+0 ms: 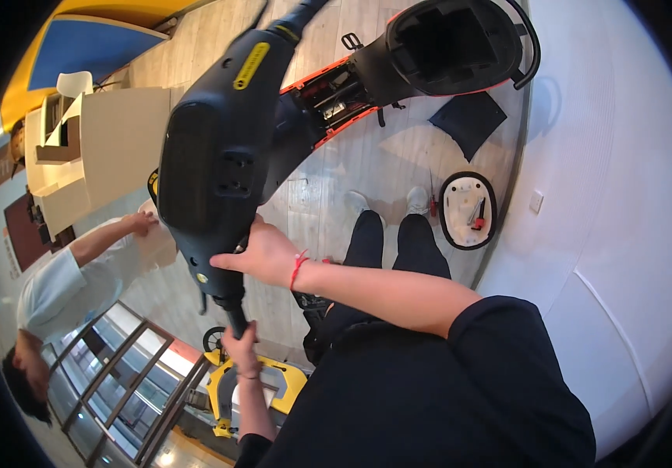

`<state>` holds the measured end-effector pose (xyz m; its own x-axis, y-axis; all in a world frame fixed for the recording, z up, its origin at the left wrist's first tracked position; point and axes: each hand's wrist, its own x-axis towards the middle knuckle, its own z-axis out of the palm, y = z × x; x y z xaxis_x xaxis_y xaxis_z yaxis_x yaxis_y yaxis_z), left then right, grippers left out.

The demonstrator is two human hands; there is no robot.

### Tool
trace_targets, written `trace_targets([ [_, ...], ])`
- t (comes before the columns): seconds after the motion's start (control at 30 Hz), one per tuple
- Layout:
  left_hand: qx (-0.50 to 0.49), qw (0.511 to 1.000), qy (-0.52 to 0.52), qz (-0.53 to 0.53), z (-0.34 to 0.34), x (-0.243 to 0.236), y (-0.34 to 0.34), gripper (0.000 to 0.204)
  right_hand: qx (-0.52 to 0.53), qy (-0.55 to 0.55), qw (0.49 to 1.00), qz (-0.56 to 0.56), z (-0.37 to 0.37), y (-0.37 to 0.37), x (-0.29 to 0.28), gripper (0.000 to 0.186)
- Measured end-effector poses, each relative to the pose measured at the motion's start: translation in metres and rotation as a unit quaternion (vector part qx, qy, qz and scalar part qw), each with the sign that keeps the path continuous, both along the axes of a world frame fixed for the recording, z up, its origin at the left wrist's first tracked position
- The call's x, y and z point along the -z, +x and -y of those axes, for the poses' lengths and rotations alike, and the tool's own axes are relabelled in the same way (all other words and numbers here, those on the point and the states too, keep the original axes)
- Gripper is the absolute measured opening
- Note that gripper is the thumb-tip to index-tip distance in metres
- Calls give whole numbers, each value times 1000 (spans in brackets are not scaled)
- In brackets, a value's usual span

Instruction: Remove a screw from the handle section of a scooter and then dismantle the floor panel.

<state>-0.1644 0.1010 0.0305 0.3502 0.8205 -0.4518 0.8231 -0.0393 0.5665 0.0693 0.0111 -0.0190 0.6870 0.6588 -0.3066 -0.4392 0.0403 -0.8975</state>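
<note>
A dark electric scooter's handlebar housing [203,168] stands large before me. It has a black display panel and a yellow label. My left hand [239,348] is closed round the black handlebar grip [235,318]. Against the near side of the housing lies my right hand [262,256], its thumb stretched across the edge and its other fingers curled under, mostly hidden. Farther along, the scooter body [334,100] is uncovered between orange-red edges, with wiring and parts showing. Behind that sits a black open storage bin [453,39].
An upturned seat [449,229] with loose tools lies on the floor, a red-handled screwdriver [433,206] beside it. Near them is a dark flat panel [470,125]. A person in white [71,292] stands left. A yellow vehicle [289,386] is below. A white wall [585,195] bounds the right.
</note>
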Motion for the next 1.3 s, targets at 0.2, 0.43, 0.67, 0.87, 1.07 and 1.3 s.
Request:
trace_targets([
  [0.2,72,997,-20,-9,-40,-16,41,19,75,82,994,-15,-35,18,5,71],
  [0.43,124,990,1,60,-76,-2,73,24,54,75,994,55,-57,51,32,54],
  [0.67,149,987,11,62,-103,21,74,26,-45,-52,989,134,1,13,114,60],
  [0.87,145,986,-2,78,-95,48,52,26,-68,-361,929,36,218,-63,333,41],
  [1.07,54,994,-18,99,-62,105,-29,18,-129,-642,754,-53,471,-134,431,35],
  [1.3,-3,973,-88,213,62,174,-16,16,-82,-667,739,-51,538,-132,441,36],
])
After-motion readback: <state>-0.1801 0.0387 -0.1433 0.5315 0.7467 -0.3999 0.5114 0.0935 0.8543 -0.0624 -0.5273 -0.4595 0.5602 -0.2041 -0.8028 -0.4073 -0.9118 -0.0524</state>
